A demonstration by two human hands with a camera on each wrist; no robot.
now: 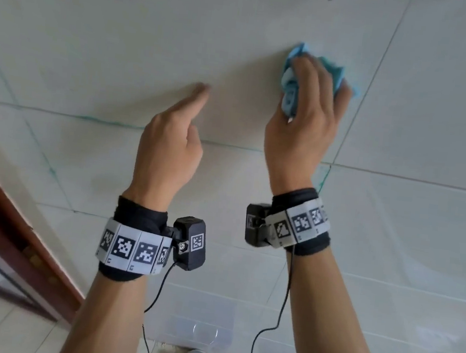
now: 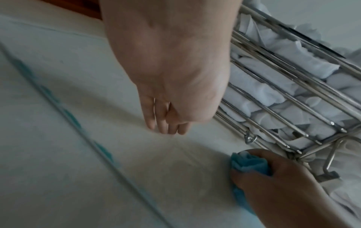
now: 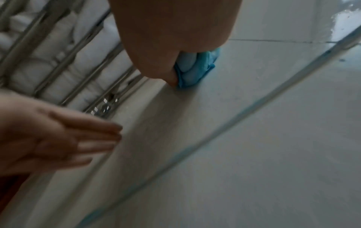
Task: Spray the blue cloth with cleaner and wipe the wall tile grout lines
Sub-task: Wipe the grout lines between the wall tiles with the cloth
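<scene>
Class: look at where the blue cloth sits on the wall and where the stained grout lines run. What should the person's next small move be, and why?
Probably slide the blue cloth down to the horizontal grout line. The right hand presses the cloth on bare tile, above the line, and greenish marks still show along the grout. The left hand is open and holds nothing.

My right hand (image 1: 304, 117) presses the cloth (image 1: 293, 82) against the wall tile (image 1: 124, 50), up and to the right of my left hand (image 1: 168, 146), whose fingertips lie on the same tile. A grout line (image 1: 74, 116) runs below both hands. Above them hangs a wire rack (image 2: 293, 86) with towels (image 2: 273, 95) in it.
</scene>
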